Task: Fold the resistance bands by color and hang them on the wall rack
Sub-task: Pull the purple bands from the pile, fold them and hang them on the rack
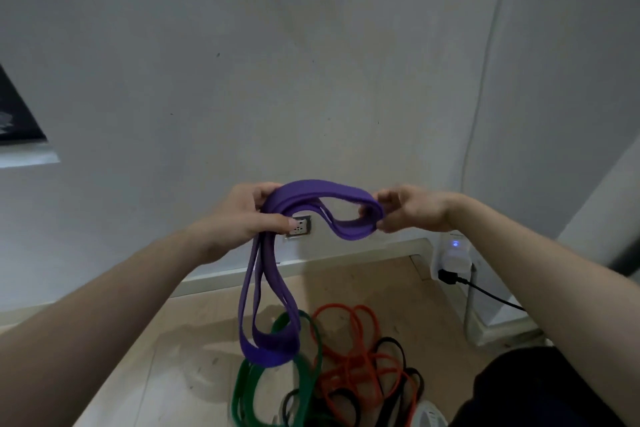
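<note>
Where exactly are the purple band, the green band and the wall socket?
purple band (313,188): head view, top of its raised arc.
green band (315,336): head view, right side of its upper loop.
wall socket (302,226): head view, its uncovered face.

No text, label or number is legible.

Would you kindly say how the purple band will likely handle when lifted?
Probably floppy: the purple band droops in loose loops below the left hand. Likely light, as the right hand merely pinches its other end.
</note>
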Tool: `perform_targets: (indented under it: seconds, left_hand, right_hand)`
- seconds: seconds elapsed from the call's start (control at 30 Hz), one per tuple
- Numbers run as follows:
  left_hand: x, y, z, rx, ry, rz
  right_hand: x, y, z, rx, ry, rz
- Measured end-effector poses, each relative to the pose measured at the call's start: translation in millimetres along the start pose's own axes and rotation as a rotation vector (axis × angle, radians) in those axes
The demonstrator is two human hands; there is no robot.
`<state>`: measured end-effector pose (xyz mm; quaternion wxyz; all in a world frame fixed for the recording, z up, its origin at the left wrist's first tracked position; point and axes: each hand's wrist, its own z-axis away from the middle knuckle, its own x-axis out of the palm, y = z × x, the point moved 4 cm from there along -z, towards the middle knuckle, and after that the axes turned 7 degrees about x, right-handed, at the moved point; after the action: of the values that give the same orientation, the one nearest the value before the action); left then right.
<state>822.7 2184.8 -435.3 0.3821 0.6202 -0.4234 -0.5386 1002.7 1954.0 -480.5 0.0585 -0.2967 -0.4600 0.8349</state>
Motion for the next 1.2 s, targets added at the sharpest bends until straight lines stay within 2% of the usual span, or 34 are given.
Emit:
perform_targets:
  seconds: [0.1, 0.23, 0.37, 0.53, 0.7, 0.87, 1.0, 1.2]
  left_hand:
    - [1.1, 3.5, 0.8, 0.004, -0.033, -0.004]
    - [6.3, 11.0, 3.0, 0.035, -0.097, -0.060]
    - [5.2, 12.1, 4.6, 0.049, -0.090, -0.053]
    - [-3.3, 3.2, 8.7, 0.054, -0.044, -0.073]
    - [3.6, -9.1, 13.3, 0.059, -0.054, -0.094]
    - [5.7, -12.2, 10.2, 0.007, -0.049, 0.067]
    - [4.4, -8.7, 7.5, 0.019, -0.016, 0.045]
    - [24.9, -10.5, 10.9, 0.012, -0.015, 0.071]
  right_hand:
    - [14.8, -16.7, 1.9, 0.009, -0.061, 0.190]
    - [35.2, -79.0, 16.0, -0.208, 0.093, 0.212]
    - [74.3, -102.7, 13.5, -0.296, 0.096, 0.341]
    - [63.9, -112.0, 20.8, -0.338, 0.170, 0.237]
    - [60.3, -126.7, 32.6, -0.413, 0.225, 0.342]
    - [56.1, -126.5, 32.1, -0.453, 0.284, 0.295]
    - [50.9, -125.8, 35.4, -0.478, 0.322, 0.252]
    - [46.0, -126.8, 39.8, -0.518, 0.349, -0.018]
